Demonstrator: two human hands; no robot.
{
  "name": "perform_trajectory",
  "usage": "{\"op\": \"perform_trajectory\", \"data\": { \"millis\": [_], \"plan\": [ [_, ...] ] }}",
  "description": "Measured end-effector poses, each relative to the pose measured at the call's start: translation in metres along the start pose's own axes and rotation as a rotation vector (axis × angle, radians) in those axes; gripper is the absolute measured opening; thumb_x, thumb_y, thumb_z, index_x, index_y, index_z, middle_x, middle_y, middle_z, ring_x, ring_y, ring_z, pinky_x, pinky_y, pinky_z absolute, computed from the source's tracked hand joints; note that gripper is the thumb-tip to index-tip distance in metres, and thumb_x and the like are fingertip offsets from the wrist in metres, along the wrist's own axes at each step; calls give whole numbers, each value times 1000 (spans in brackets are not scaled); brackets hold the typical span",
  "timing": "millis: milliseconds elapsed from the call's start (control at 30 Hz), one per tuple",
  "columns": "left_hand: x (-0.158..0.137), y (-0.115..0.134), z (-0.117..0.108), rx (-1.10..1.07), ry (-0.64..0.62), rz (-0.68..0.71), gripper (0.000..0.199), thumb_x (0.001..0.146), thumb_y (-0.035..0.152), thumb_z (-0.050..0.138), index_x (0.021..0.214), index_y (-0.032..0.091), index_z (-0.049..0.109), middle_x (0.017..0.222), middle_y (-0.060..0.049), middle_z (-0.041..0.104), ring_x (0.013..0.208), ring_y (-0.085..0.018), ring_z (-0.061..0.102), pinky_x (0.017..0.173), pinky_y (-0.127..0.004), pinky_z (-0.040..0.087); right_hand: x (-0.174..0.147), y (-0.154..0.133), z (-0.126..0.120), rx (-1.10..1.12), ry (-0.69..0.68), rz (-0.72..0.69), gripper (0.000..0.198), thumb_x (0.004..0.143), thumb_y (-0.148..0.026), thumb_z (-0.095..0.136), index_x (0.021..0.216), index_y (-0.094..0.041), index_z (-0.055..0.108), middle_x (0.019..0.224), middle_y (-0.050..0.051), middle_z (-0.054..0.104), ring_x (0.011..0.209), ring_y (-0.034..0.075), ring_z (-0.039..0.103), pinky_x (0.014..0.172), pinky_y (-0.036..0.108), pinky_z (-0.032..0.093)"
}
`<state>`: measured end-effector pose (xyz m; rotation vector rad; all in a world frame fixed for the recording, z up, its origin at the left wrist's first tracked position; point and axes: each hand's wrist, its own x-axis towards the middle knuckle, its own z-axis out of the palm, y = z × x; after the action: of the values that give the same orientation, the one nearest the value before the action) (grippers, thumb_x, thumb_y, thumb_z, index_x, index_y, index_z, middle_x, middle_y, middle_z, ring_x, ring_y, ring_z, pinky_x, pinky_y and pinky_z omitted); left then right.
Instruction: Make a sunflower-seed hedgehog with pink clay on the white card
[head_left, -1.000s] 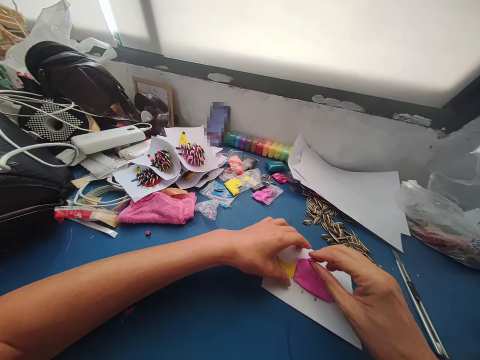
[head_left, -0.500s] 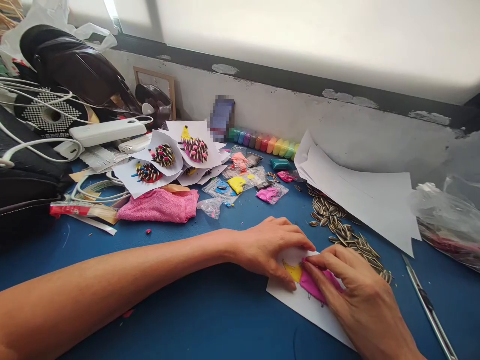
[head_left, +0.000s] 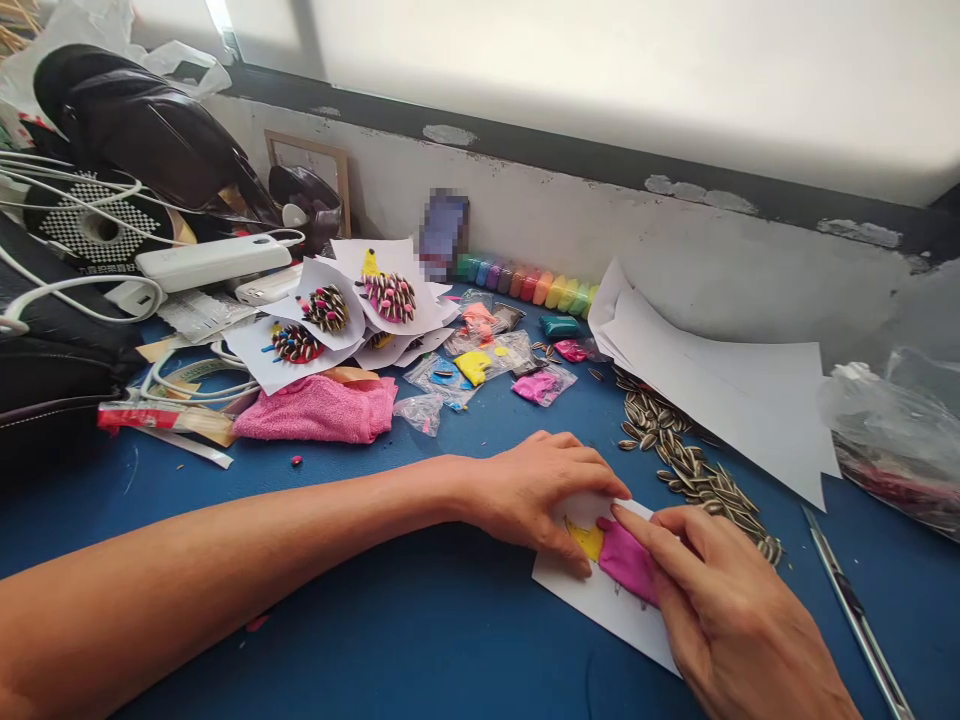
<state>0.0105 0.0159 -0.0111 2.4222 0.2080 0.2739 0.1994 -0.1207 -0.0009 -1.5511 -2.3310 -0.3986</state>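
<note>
- Reaching in over the left of the desk (head_left: 375, 640), with the left hand (head_left: 551, 490) resting at the left end of the paper (head_left: 596, 597).
- Holding thumb and fingers apart there, with nothing seen pinched between; straddling the yellow clay (head_left: 586, 541), thumb toward the desk's near side, fingertips toward its far edge.
- Then, flat on the paper between both hands and touching the yellow's right side, lying as a rounded patch of pink clay (head_left: 624, 560).
- Running lengthwise from left and far to right and near, roughly along the paper's slant.
- Lying nearer the right hand (head_left: 731, 595), partly covered by it; reaching out leftward from under its fingers.
- Pointing with the right forefinger at the pink's far rim, with thumb set apart below; cannot tell whether pressing or only hovering.
- Beyond that hand, toward the far edge, passing loose seeds (head_left: 697, 470); farthest right, slanting toward the near side, ending with a cutter (head_left: 855, 610), touched by neither hand.
</note>
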Motion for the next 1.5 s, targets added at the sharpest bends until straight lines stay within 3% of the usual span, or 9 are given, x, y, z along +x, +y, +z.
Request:
{"op": "perform_trajectory", "data": {
  "millis": [233, 467, 733, 1033, 1200, 1367, 1500],
  "plan": [
    [-1, 0, 1, -8, 6, 4, 54, 81, 31, 79, 128, 20, 56, 134, -9, 60, 121, -28, 50, 104, -39, 35, -6, 0, 6, -26, 30, -13, 39, 88, -9, 46, 110, -25, 73, 90, 7, 63, 72, 17, 55, 61, 28, 47],
    [-1, 0, 0, -9, -2, 16, 57, 80, 29, 81, 129, 17, 56, 134, -11, 60, 121, -28, 50, 105, -39, 35, -5, -1, 8, -53, 9, -32, 35, 86, -7, 46, 100, -22, 73, 86, 7, 61, 71, 18, 51, 61, 30, 43],
    [-1, 0, 0, -33, 6, 8, 54, 82, 33, 78, 129, 19, 56, 133, -10, 60, 121, -28, 50, 105, -39, 35, -7, 0, 7, -10, 65, -10, 42, 87, -7, 45, 115, -23, 71, 91, 8, 64, 75, 17, 55, 65, 29, 47],
    [-1, 0, 0, -39, 14, 27, 56, 80, 32, 81, 129, 18, 57, 132, -10, 61, 121, -28, 51, 105, -39, 35, -5, -3, 8, 6, 8, -18, 35, 86, -7, 46, 103, -24, 72, 88, 7, 62, 73, 17, 53, 63, 29, 45],
    [-1, -1, 0, -24, 20, 18, 58, 78, 33, 83, 128, 16, 58, 133, -11, 60, 122, -28, 51, 104, -38, 35, -6, 1, 1, 0, 46, 14, 42, 86, -5, 44, 114, -21, 70, 90, 7, 60, 74, 16, 54, 62, 26, 48],
    [-2, -1, 1, -31, 28, 26, 60, 79, 35, 83, 130, 16, 57, 135, -12, 60, 121, -27, 51, 104, -38, 36, -11, 7, 2, 6, 31, 0, 42, 86, -5, 44, 110, -25, 72, 91, 7, 61, 73, 16, 54, 62, 28, 49],
    [-4, -3, 4, -70, 84, 68, 49, 81, 38, 81, 121, 16, 64, 133, -12, 62, 124, -27, 52, 108, -37, 33, -16, 8, 8, -24, -21, -14, 41, 86, -7, 46, 116, -24, 70, 93, 9, 61, 75, 18, 54, 63, 30, 48]
  ]
}}
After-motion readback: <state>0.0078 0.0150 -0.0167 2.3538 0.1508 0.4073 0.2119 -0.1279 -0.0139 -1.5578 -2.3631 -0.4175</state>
